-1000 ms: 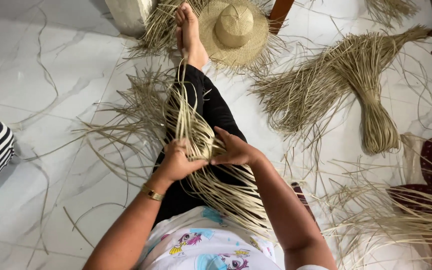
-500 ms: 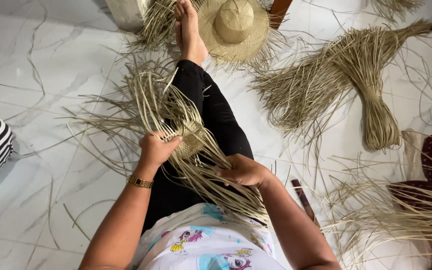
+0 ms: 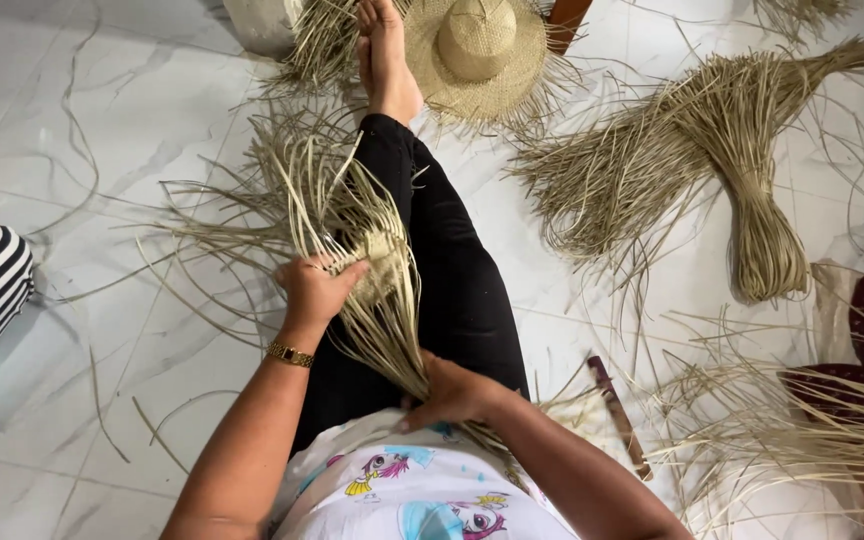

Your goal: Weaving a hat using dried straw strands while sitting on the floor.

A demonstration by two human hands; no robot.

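White marble floor (image 3: 102, 120); both hands' fingers (image 3: 337, 275) clamp the straw weave (image 3: 377, 265) over her lap.

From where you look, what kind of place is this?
Probably a home floor used as a straw-weaving spot. A person sits on pale marble-look tiles, a finished straw hat lies by the foot, and a tied bundle of straw waits nearby. Both hands work loose strands.

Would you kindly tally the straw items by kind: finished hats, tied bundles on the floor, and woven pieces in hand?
Straw hat: 1
Tied straw bundle on the floor: 1
Woven piece, pinched by the left hand, its loose strands gathered by the right hand: 1
Total: 3
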